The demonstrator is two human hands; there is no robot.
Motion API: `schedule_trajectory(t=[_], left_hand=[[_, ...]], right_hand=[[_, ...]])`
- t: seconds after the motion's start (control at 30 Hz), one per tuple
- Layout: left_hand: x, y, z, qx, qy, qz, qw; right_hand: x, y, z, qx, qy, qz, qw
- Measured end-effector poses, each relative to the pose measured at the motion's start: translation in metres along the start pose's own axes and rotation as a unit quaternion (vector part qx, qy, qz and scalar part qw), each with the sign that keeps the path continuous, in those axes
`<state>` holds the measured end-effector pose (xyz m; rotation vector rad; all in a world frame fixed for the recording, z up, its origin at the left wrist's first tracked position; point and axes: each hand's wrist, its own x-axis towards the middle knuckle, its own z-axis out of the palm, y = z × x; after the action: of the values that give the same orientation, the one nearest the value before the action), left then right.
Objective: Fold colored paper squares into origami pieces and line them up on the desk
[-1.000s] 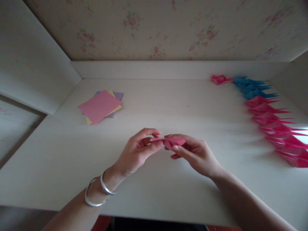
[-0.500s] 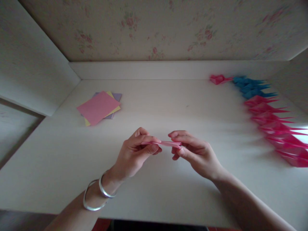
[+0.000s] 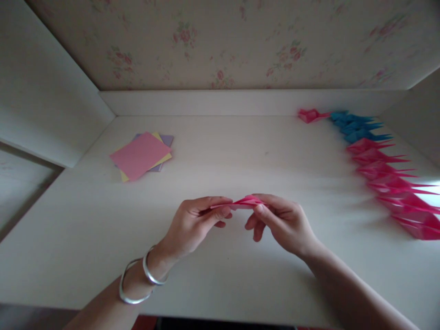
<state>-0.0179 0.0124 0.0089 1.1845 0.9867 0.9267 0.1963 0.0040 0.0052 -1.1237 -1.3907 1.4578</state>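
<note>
Left hand point(image 3: 193, 225) and right hand point(image 3: 287, 225) are pinching pink paper point(image 3: 246, 202), folded shapes point(image 3: 389, 185) lining the right edge of the table point(image 3: 220, 160)

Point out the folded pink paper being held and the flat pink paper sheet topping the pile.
Folded pink paper point(image 3: 244, 203), head view: the uncovered stretch near its middle.
Flat pink paper sheet point(image 3: 140, 156), head view: the centre of its upward face.

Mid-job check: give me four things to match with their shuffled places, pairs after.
1. Folded pink paper piece
2. Stack of flat, coloured paper sheets
3. Pointed blue folded-paper figures
4. Shiny silver-coloured bangles

A. Around the left wrist
B. White tabletop, back right
C. In left hand and right hand
D. Same tabletop, left side

Pairs: 1-C, 2-D, 3-B, 4-A
</note>
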Motion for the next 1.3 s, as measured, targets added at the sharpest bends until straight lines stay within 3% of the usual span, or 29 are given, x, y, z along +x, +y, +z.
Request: schedule_trajectory(t=[0.17, 0.37, 0.5, 0.63, 0.77, 0.97, 1.1, 1.3], left_hand=[[0.000, 0.002, -0.002, -0.017, -0.023, -0.033, 0.999], [-0.002, 0.000, -0.004, -0.033, -0.064, -0.020, 0.997], [-0.001, -0.001, -0.004, 0.015, -0.115, 0.039, 0.993], [0.001, 0.001, -0.004, 0.080, -0.120, 0.099, 0.985], [0.001, 0.002, -0.004, 0.097, -0.120, 0.112, 0.982], [-0.002, 0.004, -0.005, 0.053, -0.151, 0.110, 0.981], [-0.001, 0.002, -0.006, 0.087, -0.128, 0.110, 0.982], [0.001, 0.004, -0.009, 0.141, -0.085, 0.198, 0.966]], right_hand=[[0.002, -0.001, -0.003, 0.035, 0.006, -0.009, 0.999], [0.004, 0.001, -0.006, 0.095, -0.004, -0.039, 0.995], [0.002, 0.006, -0.011, 0.056, -0.064, -0.063, 0.994], [0.001, 0.011, -0.014, 0.014, -0.128, -0.078, 0.989], [0.003, 0.007, -0.014, -0.023, -0.132, -0.126, 0.983], [0.004, 0.000, -0.015, 0.025, -0.127, -0.134, 0.983], [0.004, 0.001, -0.014, 0.033, -0.087, -0.154, 0.984], [0.004, 0.006, -0.016, 0.021, -0.110, -0.162, 0.980]])
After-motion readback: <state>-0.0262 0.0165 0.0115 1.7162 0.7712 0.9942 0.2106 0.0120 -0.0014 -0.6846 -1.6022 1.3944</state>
